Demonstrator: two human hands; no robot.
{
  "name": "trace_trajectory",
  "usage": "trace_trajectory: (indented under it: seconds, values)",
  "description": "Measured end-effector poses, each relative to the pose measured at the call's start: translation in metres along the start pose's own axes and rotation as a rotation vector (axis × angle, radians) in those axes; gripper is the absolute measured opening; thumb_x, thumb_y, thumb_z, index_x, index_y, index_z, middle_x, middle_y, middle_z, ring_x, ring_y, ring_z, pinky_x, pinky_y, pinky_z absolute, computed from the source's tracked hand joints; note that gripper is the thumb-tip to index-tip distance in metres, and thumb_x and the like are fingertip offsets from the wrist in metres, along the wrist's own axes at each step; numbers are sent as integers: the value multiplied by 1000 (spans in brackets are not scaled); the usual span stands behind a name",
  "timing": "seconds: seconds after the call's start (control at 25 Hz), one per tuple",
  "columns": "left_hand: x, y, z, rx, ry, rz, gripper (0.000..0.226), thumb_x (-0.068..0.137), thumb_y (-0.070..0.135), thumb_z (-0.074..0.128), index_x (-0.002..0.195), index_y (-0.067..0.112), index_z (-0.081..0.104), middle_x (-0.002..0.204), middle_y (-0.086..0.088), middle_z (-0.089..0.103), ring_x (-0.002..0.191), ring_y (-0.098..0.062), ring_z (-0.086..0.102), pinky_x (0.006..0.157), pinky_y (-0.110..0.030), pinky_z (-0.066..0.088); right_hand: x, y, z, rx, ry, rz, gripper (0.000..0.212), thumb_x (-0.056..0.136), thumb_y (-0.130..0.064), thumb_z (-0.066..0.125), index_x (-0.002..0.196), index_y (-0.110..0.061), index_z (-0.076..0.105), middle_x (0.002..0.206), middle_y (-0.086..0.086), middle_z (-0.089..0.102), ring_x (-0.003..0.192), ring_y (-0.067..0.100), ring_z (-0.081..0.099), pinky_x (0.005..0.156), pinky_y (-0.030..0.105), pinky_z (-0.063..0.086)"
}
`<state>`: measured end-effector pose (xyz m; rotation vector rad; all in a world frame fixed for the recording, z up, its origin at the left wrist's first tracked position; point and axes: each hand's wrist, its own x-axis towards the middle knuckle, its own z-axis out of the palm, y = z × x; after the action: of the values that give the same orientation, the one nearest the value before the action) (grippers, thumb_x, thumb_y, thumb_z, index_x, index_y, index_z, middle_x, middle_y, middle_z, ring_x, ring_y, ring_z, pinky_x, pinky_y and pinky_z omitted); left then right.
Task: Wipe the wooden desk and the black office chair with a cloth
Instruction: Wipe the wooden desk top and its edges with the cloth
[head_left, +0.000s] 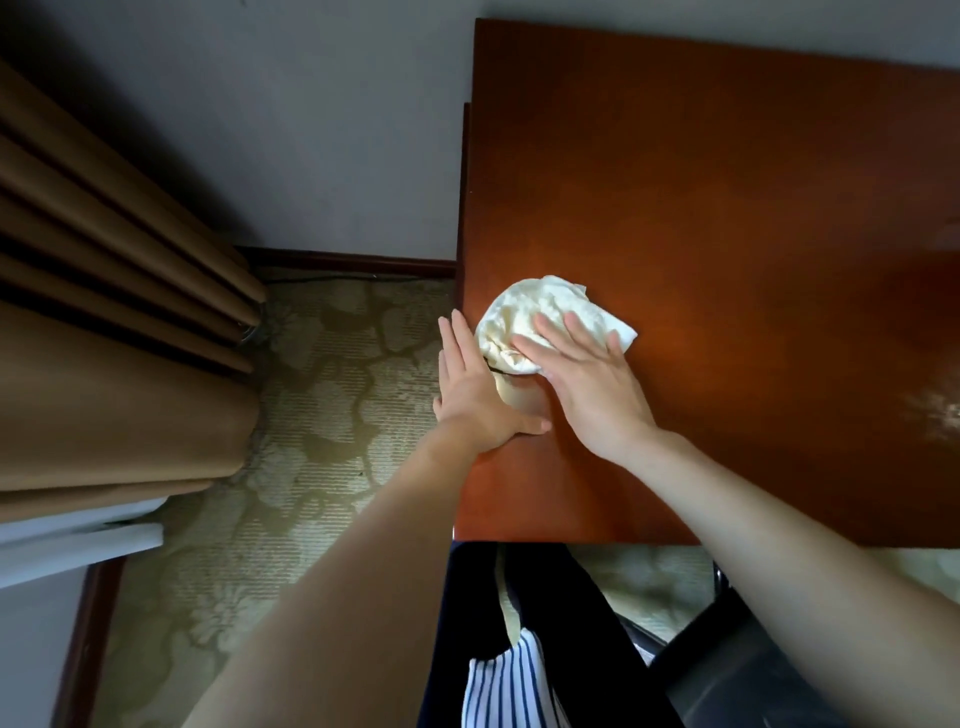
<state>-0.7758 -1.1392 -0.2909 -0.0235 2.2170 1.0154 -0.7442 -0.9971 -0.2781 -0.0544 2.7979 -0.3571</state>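
The white cloth (545, 325) lies near the desk's (727, 182) left edge, under the right hand's (587, 384) straight, spread fingers. The left hand (478, 384) rests flat beside it, fingers straight, touching its left side.

Both bare arms are stretched out forward. The left hand (478, 387) is laid flat, palm down, with its fingers held straight and close together and its thumb stuck out to the right. The right hand (589, 382) is laid flat just beside it, with its fingers spread a little and pointed up and left.
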Motion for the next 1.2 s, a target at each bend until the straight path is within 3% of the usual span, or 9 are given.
trace_trajectory:
  seconds: [0.32,0.52,0.76,0.96,1.08,1.2]
  values:
    - [-1,5,-3,43,-47,-48,151,60,29,90,137,27,-40,152,11,-33,146,-19,-13,118,-51,9,120,-5,-35,-51,-53,-65,55,105,-12,29,148,-44,16,160,-9,5,148,22,-3,115,56,5]
    - [1,9,-5,59,-71,-94,151,60,27,90,137,28,-40,154,9,-29,146,-21,-16,118,-53,7,140,-11,-37,-61,-43,-35,59,104,-8,28,149,-42,13,161,-6,1,147,25,-5,116,54,5]
    - [3,3,-3,29,-44,-64,152,58,31,90,137,29,-40,155,9,-27,146,-21,-11,118,-51,10,79,6,-23,-14,-11,-95,50,105,-17,27,149,-39,20,160,-5,9,148,24,0,118,47,5]
    - [1,-10,-7,-124,-60,32,149,57,29,91,144,24,-30,158,4,-21,146,-15,-7,119,-39,9,0,15,-5,32,-29,-115,48,105,-18,31,148,-38,26,159,-6,14,148,22,3,117,42,4]
    - [-12,-24,-8,-199,-139,16,156,49,35,93,141,35,-33,158,7,-20,147,-17,-8,118,-48,15,-42,16,7,52,-32,-113,48,104,-16,34,147,-38,29,158,-7,16,148,22,3,118,43,3]
    - [-35,-35,2,-170,-128,7,149,58,24,91,141,33,-32,155,4,-29,144,-18,-20,119,-48,4,-77,13,19,52,-53,-142,46,103,-17,38,145,-36,35,157,-6,23,148,24,8,118,46,7]
